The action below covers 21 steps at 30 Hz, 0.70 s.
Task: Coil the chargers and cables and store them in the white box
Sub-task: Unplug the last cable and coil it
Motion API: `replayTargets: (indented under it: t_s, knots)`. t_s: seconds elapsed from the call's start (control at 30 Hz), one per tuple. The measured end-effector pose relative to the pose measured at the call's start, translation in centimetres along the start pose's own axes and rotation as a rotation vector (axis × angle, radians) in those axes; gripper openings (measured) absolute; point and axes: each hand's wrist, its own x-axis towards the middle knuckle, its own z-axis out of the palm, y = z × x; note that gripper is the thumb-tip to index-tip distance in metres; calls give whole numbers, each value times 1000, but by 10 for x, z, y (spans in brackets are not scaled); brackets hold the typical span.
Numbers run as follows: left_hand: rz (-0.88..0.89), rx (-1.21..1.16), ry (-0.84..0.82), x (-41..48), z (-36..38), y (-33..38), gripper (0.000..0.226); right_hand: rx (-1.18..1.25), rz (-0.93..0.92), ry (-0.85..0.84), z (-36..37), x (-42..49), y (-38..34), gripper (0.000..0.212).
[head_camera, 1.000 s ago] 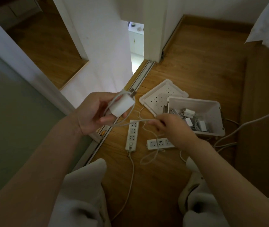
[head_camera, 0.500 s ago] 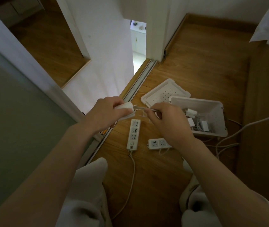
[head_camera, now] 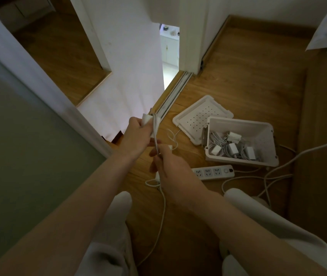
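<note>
head | left hand (head_camera: 136, 134) closed around a white charger (head_camera: 146, 118) (only its top corner shows) | right hand (head_camera: 170, 172) pinches the thin cable (head_camera: 155, 136) running down from the charger | white box (head_camera: 240, 144) on the wooden floor (head_camera: 238, 86), right of the hands, holding coiled chargers | perforated lid (head_camera: 196, 116) beside the box | power strip (head_camera: 212, 172) below the box

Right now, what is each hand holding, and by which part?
The left hand grips the white charger by its body. The right hand pinches its thin cable lower down the strand.
</note>
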Motion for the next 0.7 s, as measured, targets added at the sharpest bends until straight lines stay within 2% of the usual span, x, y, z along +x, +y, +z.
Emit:
replayTargets:
  t_s: [0.13,0.23,0.3,0.43,0.6,0.7]
  knots:
    - [-117,-594,-115,-4,-3,11,28,-94,-13,-152,9,-4,6,15]
    - [-165,-836,-208,-10,-7,20,21,-120,-18,-115,4,1,16,14]
    - [-190,-914,-276,-12,-10,21,21,-105,-15,-86,-2,6,22,15]
    - [-198,-936,-347,-13,-14,19,27,-125,-13,-66,-10,12,31,29]
    - [-96,-829,-458,-13,-21,20,26,-164,-11,-14,-27,17,33,30]
    - [-36,-669,-484,-10,-27,20,27,-184,7,23,-38,20,37,32]
